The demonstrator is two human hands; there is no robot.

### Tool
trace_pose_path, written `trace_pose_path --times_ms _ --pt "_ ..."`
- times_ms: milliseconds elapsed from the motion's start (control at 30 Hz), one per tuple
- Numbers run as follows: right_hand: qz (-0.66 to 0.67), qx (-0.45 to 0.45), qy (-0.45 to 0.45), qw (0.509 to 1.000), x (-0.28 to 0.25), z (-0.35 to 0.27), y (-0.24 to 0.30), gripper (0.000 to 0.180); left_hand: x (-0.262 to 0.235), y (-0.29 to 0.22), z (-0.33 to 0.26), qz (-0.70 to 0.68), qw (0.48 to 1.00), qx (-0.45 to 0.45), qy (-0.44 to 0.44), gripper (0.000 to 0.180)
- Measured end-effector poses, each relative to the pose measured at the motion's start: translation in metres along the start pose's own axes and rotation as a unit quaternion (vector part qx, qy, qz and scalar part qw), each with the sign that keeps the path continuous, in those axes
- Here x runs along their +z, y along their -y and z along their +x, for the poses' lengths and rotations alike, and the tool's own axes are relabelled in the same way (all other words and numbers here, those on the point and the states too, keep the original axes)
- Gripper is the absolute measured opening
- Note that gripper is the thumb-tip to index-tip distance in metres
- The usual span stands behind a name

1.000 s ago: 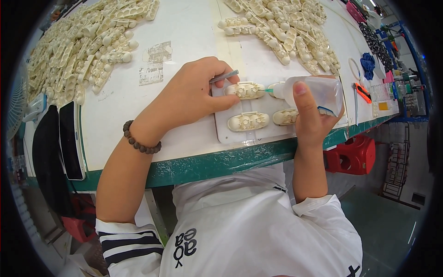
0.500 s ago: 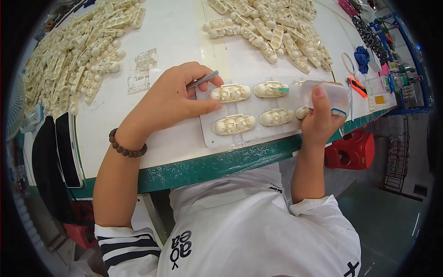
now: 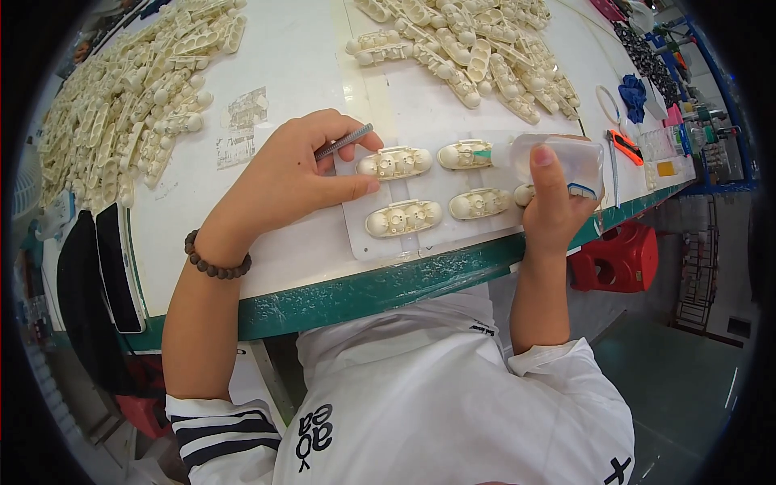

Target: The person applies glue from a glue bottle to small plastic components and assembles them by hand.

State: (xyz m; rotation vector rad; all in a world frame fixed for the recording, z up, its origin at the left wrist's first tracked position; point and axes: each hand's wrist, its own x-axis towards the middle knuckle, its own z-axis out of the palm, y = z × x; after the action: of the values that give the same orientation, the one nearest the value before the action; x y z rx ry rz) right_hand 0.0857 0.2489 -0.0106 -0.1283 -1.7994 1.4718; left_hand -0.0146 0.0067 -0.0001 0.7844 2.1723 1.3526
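Observation:
My left hand [image 3: 295, 174] rests on the white table, pinching thin metal tweezers [image 3: 343, 141] and pressing the left edge of a white tray [image 3: 388, 238]. The tray holds several cream plastic oblong parts, one of them at its near left [image 3: 402, 217]. My right hand [image 3: 554, 206] grips a clear squeeze bottle [image 3: 558, 155] lying sideways. Its green nozzle touches the far-right part [image 3: 465, 153] on the tray.
Heaps of the same cream parts lie at the far left [image 3: 129, 113] and far right [image 3: 469, 48]. A dark phone [image 3: 117, 267] sits at the left table edge. An orange cutter [image 3: 625, 147], blue cloth [image 3: 633, 93] and a red stool [image 3: 618, 259] are to the right.
The bottle's nozzle has shifted right, from the far-left part to the far-right part on the tray. My left hand stays on the tray with the tweezers.

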Motion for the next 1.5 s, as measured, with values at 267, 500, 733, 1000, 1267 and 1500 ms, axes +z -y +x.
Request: trace_pose_path --times_ms 267,500,733,1000,1267,1500 --pt "0.002 0.010 0.012 1.000 -0.001 -0.001 0.003 0.026 0.000 0.000 0.000 0.003 1.000 0.005 -0.001 0.034" --pt "0.048 -0.097 -0.054 0.993 -0.020 0.005 -0.007 0.024 -0.002 -0.003 0.000 -0.069 0.997 -0.043 0.016 0.029" --pt "-0.025 -0.091 -0.074 0.993 -0.025 0.004 -0.015 0.026 -0.002 0.009 0.003 -0.101 0.995 -0.011 -0.002 0.027" --pt "-0.032 -0.075 -0.030 0.996 -0.021 0.002 -0.012 0.028 -0.002 0.005 0.002 -0.086 0.996 -0.028 0.008 0.027" --pt "-0.028 -0.103 -0.065 0.992 -0.038 0.006 -0.022 0.024 -0.002 0.005 0.001 -0.081 0.996 -0.028 0.004 0.026" --pt "-0.124 -0.095 -0.156 0.975 -0.066 0.012 -0.041 0.027 0.000 0.006 0.002 -0.095 0.995 -0.029 -0.013 0.024"
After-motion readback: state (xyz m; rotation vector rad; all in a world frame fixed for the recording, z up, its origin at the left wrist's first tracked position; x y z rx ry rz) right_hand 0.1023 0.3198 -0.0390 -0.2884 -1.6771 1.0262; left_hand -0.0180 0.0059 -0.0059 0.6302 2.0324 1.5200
